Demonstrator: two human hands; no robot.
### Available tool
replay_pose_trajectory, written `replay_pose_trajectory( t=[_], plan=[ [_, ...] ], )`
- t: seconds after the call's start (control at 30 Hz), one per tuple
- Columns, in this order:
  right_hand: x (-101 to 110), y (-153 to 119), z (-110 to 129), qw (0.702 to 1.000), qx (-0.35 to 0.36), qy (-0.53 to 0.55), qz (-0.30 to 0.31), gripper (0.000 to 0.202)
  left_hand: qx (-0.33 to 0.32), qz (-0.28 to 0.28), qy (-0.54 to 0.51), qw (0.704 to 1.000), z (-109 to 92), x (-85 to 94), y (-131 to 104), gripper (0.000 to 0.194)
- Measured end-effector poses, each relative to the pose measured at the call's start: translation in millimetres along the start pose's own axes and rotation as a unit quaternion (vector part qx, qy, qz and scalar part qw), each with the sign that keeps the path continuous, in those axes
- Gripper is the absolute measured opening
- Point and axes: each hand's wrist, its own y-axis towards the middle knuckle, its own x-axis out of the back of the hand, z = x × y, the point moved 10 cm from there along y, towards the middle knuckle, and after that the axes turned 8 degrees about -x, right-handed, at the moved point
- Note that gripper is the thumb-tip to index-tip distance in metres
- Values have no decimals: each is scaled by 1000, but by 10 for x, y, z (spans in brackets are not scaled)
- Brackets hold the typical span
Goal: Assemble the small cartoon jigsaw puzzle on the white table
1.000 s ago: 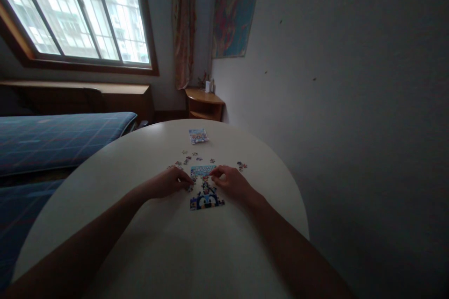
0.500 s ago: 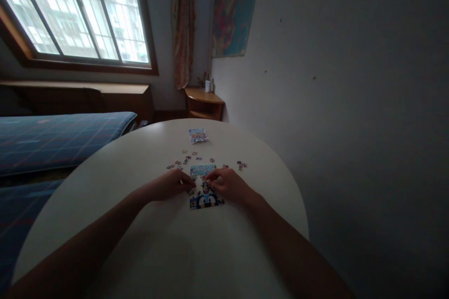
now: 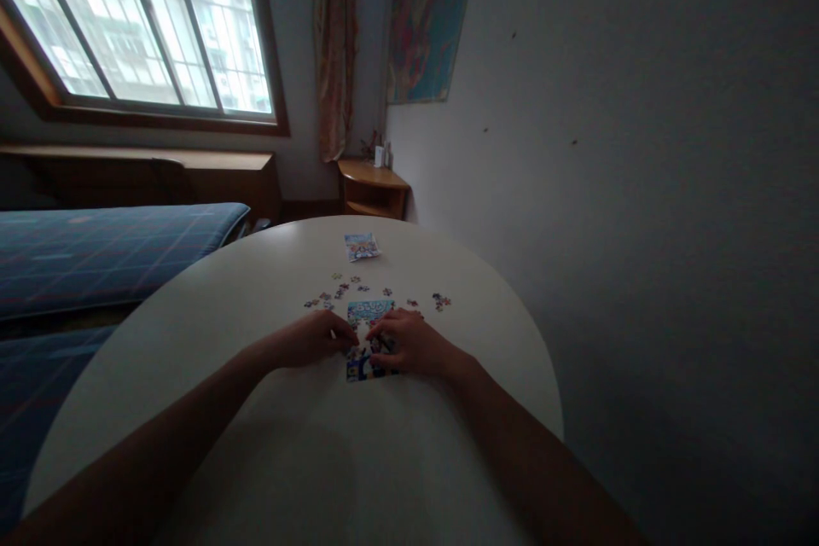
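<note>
A partly assembled jigsaw puzzle [image 3: 371, 307] lies flat on the white round table [image 3: 256, 444], with a light blue top strip and a dark blue lower part. At its left edge rests my left hand [image 3: 316, 337], thumb and fingertips closed together; anything between them is too small to make out. My right hand [image 3: 415, 344] lies over the puzzle's right side, thumb and fingers spread apart, hiding part of the picture. Loose puzzle pieces [image 3: 344, 288] are scattered just beyond the puzzle, and another small cluster [image 3: 441, 302] lies to the right.
A small printed packet [image 3: 362, 246] is farther back on the table. Beyond the table stand a wooden corner shelf [image 3: 373, 175] and, to the left, a bed with a blue plaid mattress [image 3: 115, 256]. A bare wall [image 3: 607, 230] rises along the right.
My right hand has opened from a pinch and spread lower over the puzzle, covering more of the dark blue part. My left hand has barely moved.
</note>
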Motion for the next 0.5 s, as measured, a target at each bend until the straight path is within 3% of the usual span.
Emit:
replay_pose_trajectory(
  t=[0.23, 0.5],
  plan=[
    [-1, -2, -5, 1000, 1, 0, -3, 33, 13, -26, 4, 1000, 48, 51, -3, 23],
    [-28, 1, -37, 1000, -3, -2, -8, 27, 34, -22, -55, 998, 195, -27, 22, 24]
  ],
)
